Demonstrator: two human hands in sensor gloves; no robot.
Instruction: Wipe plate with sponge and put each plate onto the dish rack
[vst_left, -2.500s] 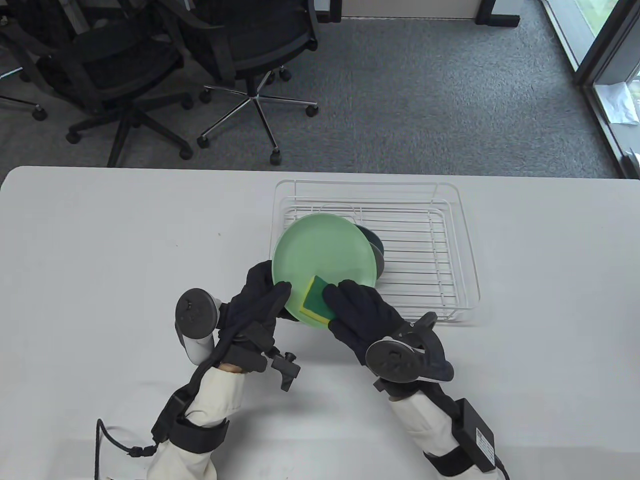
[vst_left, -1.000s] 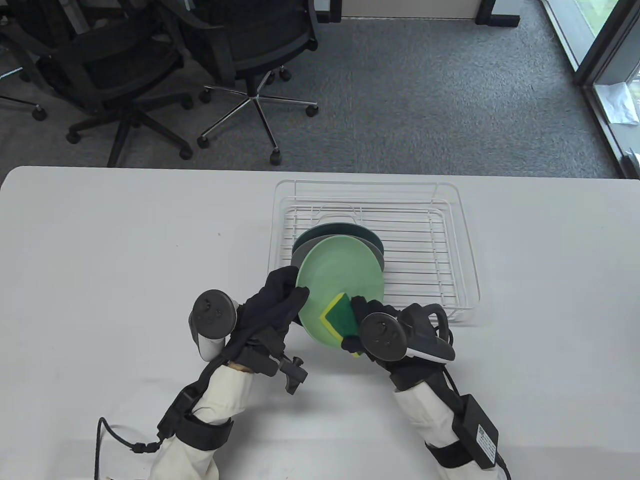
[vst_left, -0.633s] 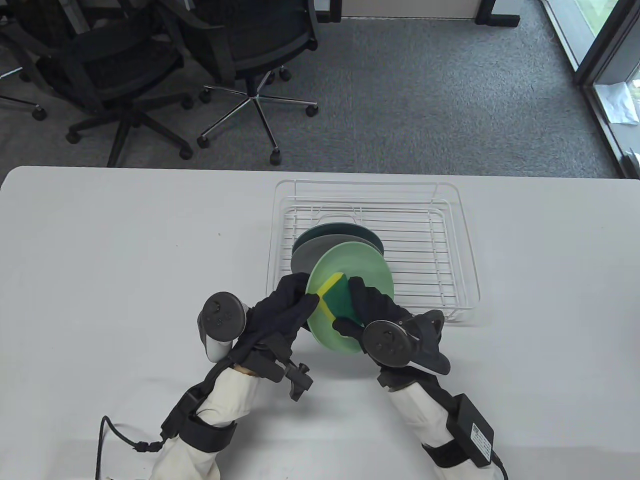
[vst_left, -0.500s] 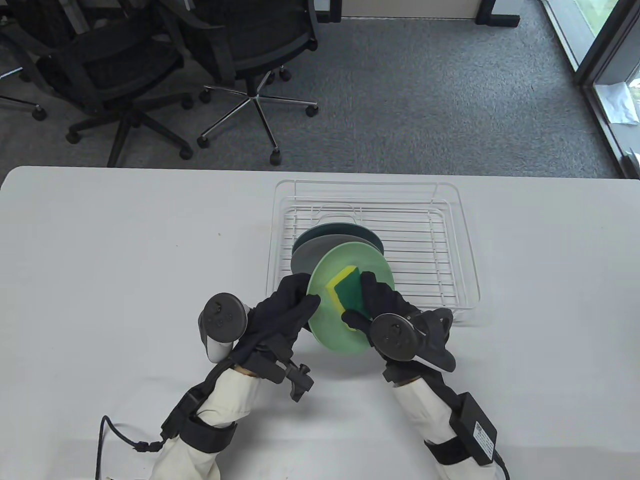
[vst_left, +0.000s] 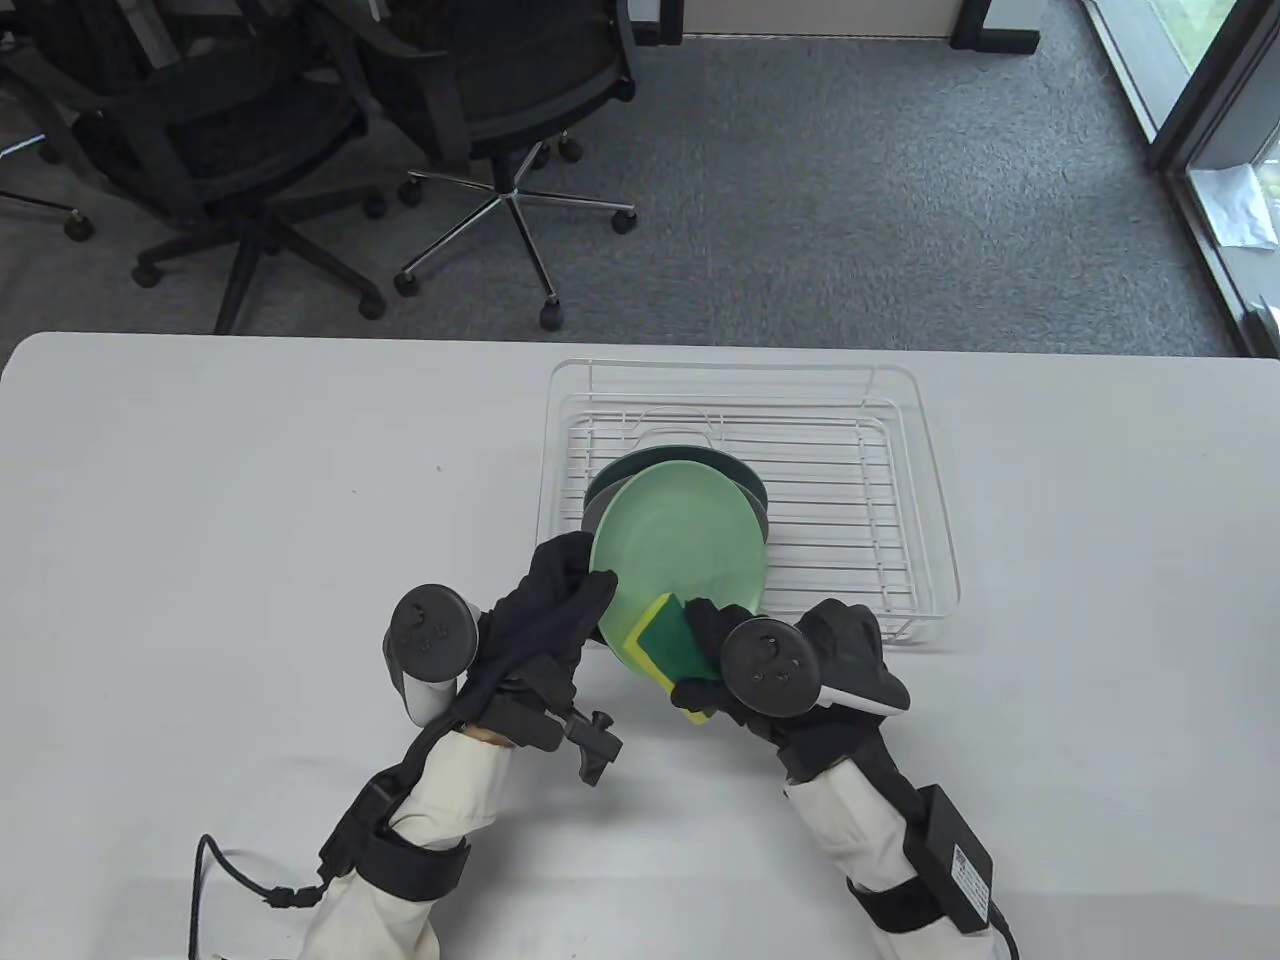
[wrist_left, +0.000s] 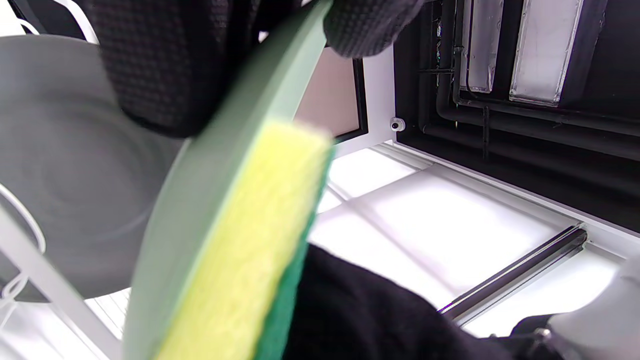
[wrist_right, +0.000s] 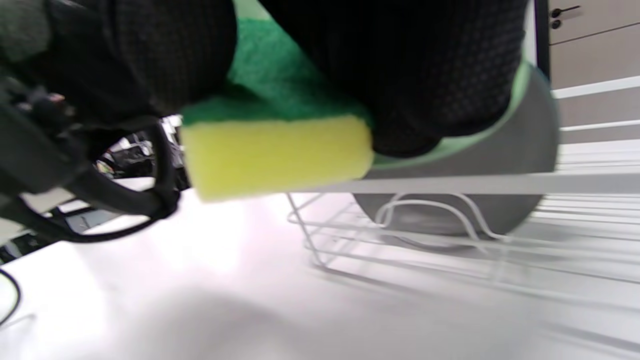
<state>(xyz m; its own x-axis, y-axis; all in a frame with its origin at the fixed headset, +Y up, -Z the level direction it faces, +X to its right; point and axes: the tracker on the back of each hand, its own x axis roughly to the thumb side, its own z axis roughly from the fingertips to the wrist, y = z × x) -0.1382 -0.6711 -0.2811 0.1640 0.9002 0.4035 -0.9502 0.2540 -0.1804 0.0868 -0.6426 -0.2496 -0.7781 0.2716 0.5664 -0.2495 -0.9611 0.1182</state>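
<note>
My left hand (vst_left: 560, 590) grips the left rim of a light green plate (vst_left: 685, 530), held tilted above the rack's front left corner. My right hand (vst_left: 720, 650) holds a yellow and green sponge (vst_left: 665, 640) against the plate's lower edge. The left wrist view shows the plate (wrist_left: 225, 165) edge-on with the sponge (wrist_left: 240, 260) pressed on it. In the right wrist view my fingers curl over the sponge (wrist_right: 275, 145). A grey plate (vst_left: 592, 515) and a dark green plate (vst_left: 750, 485) stand in the white wire dish rack (vst_left: 880, 500) behind it.
The rack's right half holds nothing. Bare white table (vst_left: 250, 480) spreads to the left. Office chairs (vst_left: 480, 90) stand on the carpet beyond the far table edge. A black box (vst_left: 960, 870) is strapped to my right forearm.
The sponge slid from the plate's middle down to its lower edge. The plate tipped back to face up more and shifted slightly left with my left hand.
</note>
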